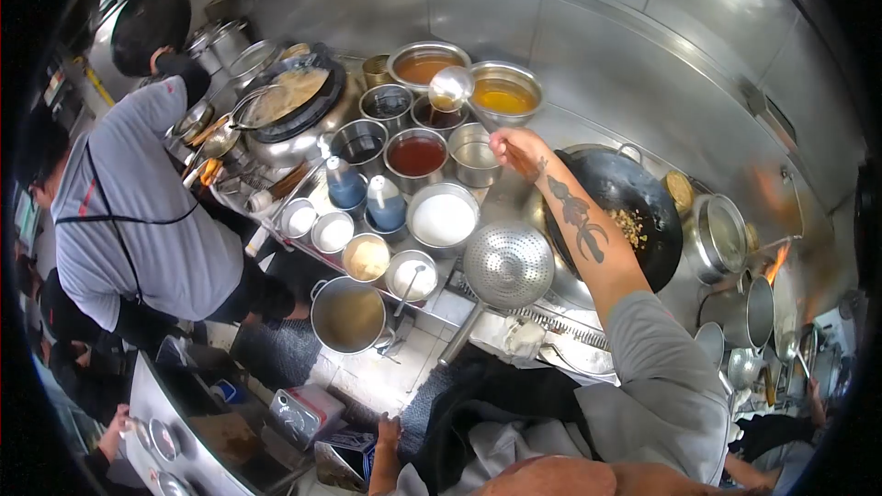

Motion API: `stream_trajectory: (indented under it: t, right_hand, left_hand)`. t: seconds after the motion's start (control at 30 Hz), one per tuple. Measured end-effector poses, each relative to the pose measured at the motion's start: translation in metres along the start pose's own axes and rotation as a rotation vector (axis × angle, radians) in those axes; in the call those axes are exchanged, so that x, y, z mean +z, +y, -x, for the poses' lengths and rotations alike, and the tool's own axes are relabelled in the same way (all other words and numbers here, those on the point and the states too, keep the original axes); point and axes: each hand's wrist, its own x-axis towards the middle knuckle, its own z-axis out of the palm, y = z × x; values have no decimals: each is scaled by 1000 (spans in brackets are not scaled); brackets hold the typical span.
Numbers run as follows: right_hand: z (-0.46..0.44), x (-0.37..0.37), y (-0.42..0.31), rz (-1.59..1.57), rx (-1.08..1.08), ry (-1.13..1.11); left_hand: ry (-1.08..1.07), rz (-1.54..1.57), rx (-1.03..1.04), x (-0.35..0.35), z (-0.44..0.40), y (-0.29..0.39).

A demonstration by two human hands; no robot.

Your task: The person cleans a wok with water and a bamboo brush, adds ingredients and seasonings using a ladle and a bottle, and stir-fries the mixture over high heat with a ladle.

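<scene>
My right hand (519, 149) is closed around the handle of a ladle (451, 84). The ladle's bowl is tilted over a pot of dark sauce (432, 115), with brown liquid at its lower edge. Close by stand a pot of orange-brown liquid (425, 65), a bowl of yellow oil (504, 99), and a pot of red sauce (415, 156). Under my right forearm sits a black wok (643, 188) with small chopped food pieces (632, 225) in it. My left hand (390, 428) hangs low near a metal tin (346, 459); its fingers are too small to read.
A perforated strainer (508, 264) lies at the counter's front. White and yellow seasonings fill several small pots (367, 257). A large pot (348, 314) stands before the counter. At left, a co-worker (152, 211) lifts a wok (152, 28). Flames (778, 262) rise at right.
</scene>
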Motion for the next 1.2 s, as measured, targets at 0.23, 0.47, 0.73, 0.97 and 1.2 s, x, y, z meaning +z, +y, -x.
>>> stream_trajectory:
  t: [0.23, 0.47, 0.73, 0.97, 1.2]
  right_hand:
    - [137, -80, -9, -783, -7, -322]
    - [341, -130, 50, -339, -25, 270]
    - [412, -220, 129, 237, -49, 598]
    - [411, -249, 195, 803, 62, 626]
    - [484, -209, 172, 1047, -208, 350]
  left_hand:
    - [107, 185, -184, 7, 2, 60]
    - [-302, -629, 448, 22, -22, 49]
    - [-411, -96, 83, 143, -8, 102]
    - [-249, -724, 494, 272, 13, 133]
    - [-521, -1130, 710, 248, 60, 155]
